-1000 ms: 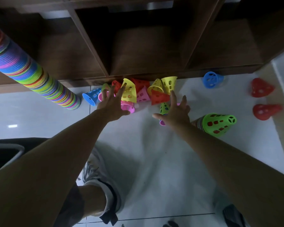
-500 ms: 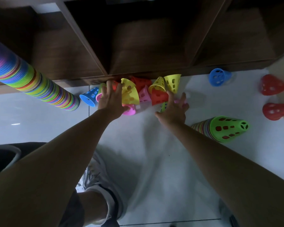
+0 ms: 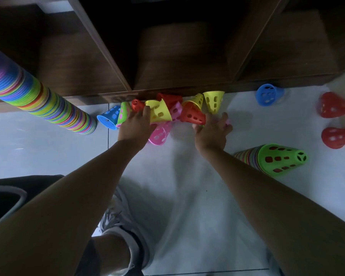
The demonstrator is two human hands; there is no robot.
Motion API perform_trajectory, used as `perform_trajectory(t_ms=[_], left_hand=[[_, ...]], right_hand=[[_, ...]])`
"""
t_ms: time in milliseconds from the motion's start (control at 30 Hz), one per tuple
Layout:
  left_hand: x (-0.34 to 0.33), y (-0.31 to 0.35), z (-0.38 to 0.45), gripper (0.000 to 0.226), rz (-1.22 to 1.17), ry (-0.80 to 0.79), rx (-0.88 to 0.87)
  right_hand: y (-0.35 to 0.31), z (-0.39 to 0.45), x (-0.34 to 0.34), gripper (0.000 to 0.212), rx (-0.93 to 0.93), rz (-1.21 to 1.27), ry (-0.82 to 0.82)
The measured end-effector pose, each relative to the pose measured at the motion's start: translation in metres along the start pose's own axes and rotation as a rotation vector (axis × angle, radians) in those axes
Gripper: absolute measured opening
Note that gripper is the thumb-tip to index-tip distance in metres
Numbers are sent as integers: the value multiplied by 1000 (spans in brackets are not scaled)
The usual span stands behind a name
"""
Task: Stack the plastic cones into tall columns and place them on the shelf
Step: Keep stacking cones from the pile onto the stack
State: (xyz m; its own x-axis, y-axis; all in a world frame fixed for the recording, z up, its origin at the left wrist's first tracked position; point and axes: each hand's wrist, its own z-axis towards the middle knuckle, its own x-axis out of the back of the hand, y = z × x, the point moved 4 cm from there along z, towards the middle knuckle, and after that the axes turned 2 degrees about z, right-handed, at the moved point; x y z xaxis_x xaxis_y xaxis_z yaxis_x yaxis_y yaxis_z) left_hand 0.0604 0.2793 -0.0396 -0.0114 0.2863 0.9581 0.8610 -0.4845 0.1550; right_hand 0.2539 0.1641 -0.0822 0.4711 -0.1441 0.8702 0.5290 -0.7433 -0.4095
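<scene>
- The dark wooden shelf [image 3: 177,56] fills the far side, its open compartments rising straight from the pale tiled floor [image 3: 187,196].
- A tall column of stacked cones [image 3: 36,100] in many colours leans in from the left, its base on the floor near the shelf's bottom edge.
- A shorter stack [image 3: 275,159] capped by a green cone lies on its side to the right, beside the person's right forearm.
- A heap of loose cones [image 3: 167,112] lies against the foot of the shelf: yellow, red, pink, green and one blue at its left end.
- The left hand [image 3: 135,126] rests on the left part of the heap, its fingers [image 3: 146,113] curled against a yellow cone [image 3: 159,114]; a pink cone [image 3: 159,134] lies just under the hand.
- The right hand [image 3: 213,132] is down at the heap's right end, fingers bent over something pink and green beneath it; I cannot tell whether it has hold of anything.
- Two red cones [image 3: 335,105] sit on the floor at far right, well apart from the heap.
- A single blue cone [image 3: 267,95] lies by the shelf's edge, between the heap and the red ones.
</scene>
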Motion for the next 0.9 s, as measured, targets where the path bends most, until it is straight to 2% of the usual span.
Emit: perform_trajectory(t_ms=[200, 333, 600, 900], left_hand=[[-1, 2, -1, 52, -60, 14, 2], [-6, 1, -2, 52, -48, -49, 37], [5, -1, -4, 50, -135, -75, 72], [69, 13, 5, 49, -49, -33, -54]], right_hand=[[3, 0, 2, 71, 107, -33, -1], [6, -2, 4, 71, 149, -21, -20], [13, -17, 8, 37, 129, -17, -36], [6, -44, 27, 38, 121, 83, 10]])
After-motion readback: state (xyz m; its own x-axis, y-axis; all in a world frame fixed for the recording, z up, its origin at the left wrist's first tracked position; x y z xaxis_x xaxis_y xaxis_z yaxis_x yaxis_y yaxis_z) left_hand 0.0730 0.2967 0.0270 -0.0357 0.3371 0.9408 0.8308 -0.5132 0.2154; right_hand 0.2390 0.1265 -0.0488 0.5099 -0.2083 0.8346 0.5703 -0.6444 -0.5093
